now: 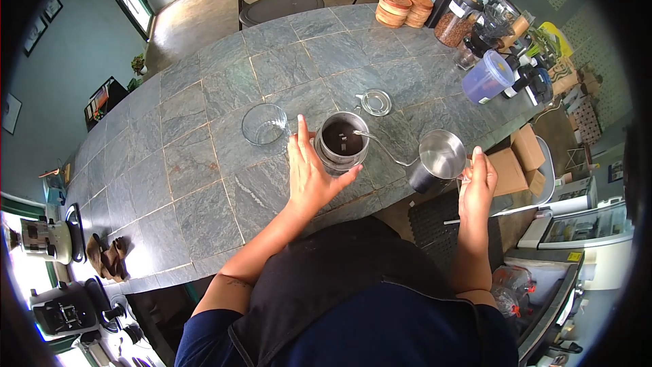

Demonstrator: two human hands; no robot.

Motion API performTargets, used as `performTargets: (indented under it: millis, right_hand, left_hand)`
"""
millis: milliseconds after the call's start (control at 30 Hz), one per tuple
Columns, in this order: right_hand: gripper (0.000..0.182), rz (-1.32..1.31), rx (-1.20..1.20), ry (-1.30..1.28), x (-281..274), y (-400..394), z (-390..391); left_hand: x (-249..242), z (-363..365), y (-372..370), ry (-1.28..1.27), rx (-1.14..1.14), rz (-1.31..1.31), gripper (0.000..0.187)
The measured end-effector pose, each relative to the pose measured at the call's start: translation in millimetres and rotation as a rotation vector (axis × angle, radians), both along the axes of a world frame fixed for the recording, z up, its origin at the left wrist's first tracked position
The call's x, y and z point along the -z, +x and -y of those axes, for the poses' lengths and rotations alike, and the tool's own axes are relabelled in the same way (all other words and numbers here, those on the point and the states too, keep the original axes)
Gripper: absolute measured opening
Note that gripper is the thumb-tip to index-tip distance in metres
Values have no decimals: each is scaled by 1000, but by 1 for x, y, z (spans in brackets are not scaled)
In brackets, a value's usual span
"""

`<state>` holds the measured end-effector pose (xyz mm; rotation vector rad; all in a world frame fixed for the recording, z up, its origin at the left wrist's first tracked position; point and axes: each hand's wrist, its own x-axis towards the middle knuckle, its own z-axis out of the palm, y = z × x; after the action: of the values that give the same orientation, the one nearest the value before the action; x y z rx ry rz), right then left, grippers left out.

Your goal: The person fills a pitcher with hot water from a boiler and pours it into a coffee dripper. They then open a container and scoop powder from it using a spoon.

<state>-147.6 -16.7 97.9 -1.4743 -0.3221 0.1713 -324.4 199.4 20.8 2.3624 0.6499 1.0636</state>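
Observation:
My right hand [477,182] is closed around the handle of a metal gooseneck kettle [443,153], held lidless at the table's near edge. Its thin spout reaches left, with the tip over the rim of a metal coffee dripper [332,158]. Dark liquid or wet coffee [343,138] fills the dripper's inside. Beside the dripper, my left hand [310,175] has its fingers stretched and spread, thumb near the front rim. Just left of that hand stands a clear glass [264,126]. A small shiny round lid [375,102] lies behind the dripper.
The grey tiled table [190,163] curves around me. Crowding its right end are stacked wooden containers [394,9], a lidded purple tub [487,77] and several jars. A cardboard box [517,163] sits below at right. Brown cloth [107,258] and grinder-like machines [64,309] occupy the left counter.

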Motion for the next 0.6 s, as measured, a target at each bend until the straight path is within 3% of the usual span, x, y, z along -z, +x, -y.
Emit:
performTargets:
  millis: [467, 533, 600]
  right_hand:
    - [36, -8, -22, -10, 1, 5, -5]
    - [36, -11, -3, -3, 0, 6, -8]
    - [35, -11, 18, -3, -1, 6, -12]
  left_hand:
    - [-1, 1, 6, -42, -58, -3, 140]
    - [-1, -6, 1, 66, 89, 152, 118]
    - [-1, -22, -5, 77, 183, 245, 109]
